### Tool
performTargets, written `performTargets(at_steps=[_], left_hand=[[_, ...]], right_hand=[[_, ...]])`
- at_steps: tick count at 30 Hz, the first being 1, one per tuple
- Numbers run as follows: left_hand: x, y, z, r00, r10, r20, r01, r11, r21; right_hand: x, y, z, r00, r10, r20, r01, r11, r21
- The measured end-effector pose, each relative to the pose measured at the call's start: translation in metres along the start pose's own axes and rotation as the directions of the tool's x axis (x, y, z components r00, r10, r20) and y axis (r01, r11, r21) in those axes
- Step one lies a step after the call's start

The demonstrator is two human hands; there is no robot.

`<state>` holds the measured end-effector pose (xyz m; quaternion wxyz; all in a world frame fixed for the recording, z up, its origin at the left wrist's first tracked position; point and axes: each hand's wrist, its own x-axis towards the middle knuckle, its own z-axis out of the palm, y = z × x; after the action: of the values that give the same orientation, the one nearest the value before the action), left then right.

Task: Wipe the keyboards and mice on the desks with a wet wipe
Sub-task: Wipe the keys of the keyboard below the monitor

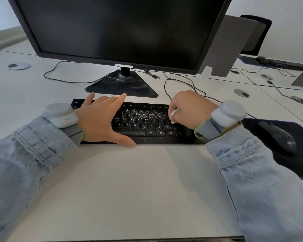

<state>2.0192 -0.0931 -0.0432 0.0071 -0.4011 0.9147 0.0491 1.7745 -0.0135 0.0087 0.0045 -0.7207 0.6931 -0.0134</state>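
Note:
A black keyboard (147, 123) lies on the white desk (129, 180) in front of the monitor, its middle keys speckled with white dust. My left hand (101, 117) rests flat on the keyboard's left half, fingers spread and straight, thumb at the front edge. My right hand (189, 110) is curled over the right half of the keyboard and grips a small white wet wipe (173, 117) against the keys. A black mouse (276, 137) sits on a dark mouse pad (301, 154) to the right, apart from both hands.
A large black monitor (121, 28) on a dusty stand (122, 84) stands just behind the keyboard. Cables (182, 82) trail across the desk behind it. At the far right, another keyboard and mouse (262, 59) lie on a neighbouring desk. Round cable grommets (241, 93) dot the surface.

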Motion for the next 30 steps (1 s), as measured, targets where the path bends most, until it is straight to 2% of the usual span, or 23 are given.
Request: performTargets(at_steps=[4, 9, 11, 15, 18, 19, 20, 23, 26, 30], left_hand=[[0.000, -0.001, -0.002, 1.000, 0.008, 0.014, -0.008, 1.000, -0.008], [0.000, 0.001, -0.001, 1.000, -0.015, 0.016, 0.015, 1.000, 0.008], [0.000, 0.001, -0.001, 1.000, -0.019, 0.016, 0.019, 1.000, 0.009], [0.000, 0.002, -0.002, 1.000, -0.012, 0.021, 0.012, 1.000, 0.012], [0.000, 0.002, -0.003, 1.000, -0.023, 0.019, 0.023, 1.000, 0.019], [-0.001, 0.002, -0.002, 1.000, -0.024, 0.018, 0.024, 0.999, 0.022], [-0.001, 0.002, -0.002, 1.000, -0.024, 0.017, 0.023, 0.999, 0.024], [0.000, 0.002, -0.002, 0.999, -0.025, 0.024, 0.024, 1.000, 0.014], [0.000, 0.002, -0.001, 1.000, -0.018, 0.020, 0.018, 1.000, 0.008], [0.000, 0.001, -0.001, 1.000, -0.012, 0.023, 0.011, 1.000, 0.020]], right_hand=[[0.010, -0.003, 0.010, 0.997, 0.060, -0.057, -0.062, 0.998, -0.020], [0.006, -0.001, 0.007, 0.997, 0.072, 0.014, -0.072, 0.996, -0.047], [0.007, -0.001, 0.008, 0.996, 0.084, 0.000, -0.084, 0.995, -0.051], [0.014, 0.000, 0.018, 0.979, 0.136, -0.150, -0.137, 0.991, 0.006], [0.008, 0.016, 0.005, 0.903, 0.191, -0.385, -0.162, 0.981, 0.106], [0.004, 0.020, 0.000, 0.888, 0.186, -0.421, -0.149, 0.981, 0.121], [0.001, 0.023, -0.004, 0.893, 0.176, -0.414, -0.133, 0.982, 0.131], [-0.008, 0.023, -0.005, 0.964, 0.123, -0.234, -0.077, 0.977, 0.197], [-0.010, 0.016, 0.001, 0.993, 0.039, -0.112, -0.017, 0.981, 0.195], [-0.004, 0.006, 0.008, 0.996, 0.020, -0.092, -0.013, 0.997, 0.072]])
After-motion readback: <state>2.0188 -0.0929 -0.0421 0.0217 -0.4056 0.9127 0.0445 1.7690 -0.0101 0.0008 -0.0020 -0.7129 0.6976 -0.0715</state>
